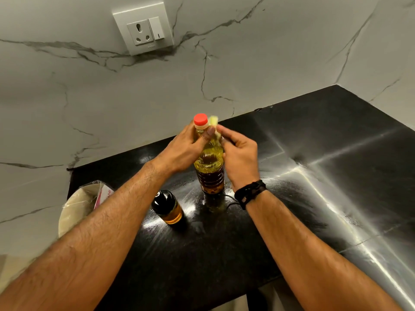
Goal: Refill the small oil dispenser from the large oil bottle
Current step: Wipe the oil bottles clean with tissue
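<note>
both bare forearms are reaching to mid-frame, where the left hand (179, 149) is gripping the neck of the tall red-capped clear plastic oil bottle (210, 167), likely heavy and slick, the right hand (240, 156) is pinching a blurred yellowish bit, and the small dark-topped glass dispenser (167, 207) is standing capped lower left.

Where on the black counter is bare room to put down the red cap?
Free: the wide counter right of the large oil bottle, toward the wall corner, and the strip nearer the person, between the forearms. Crowded: the left side, with the small dispenser and a wrapped plate at the edge.
</note>
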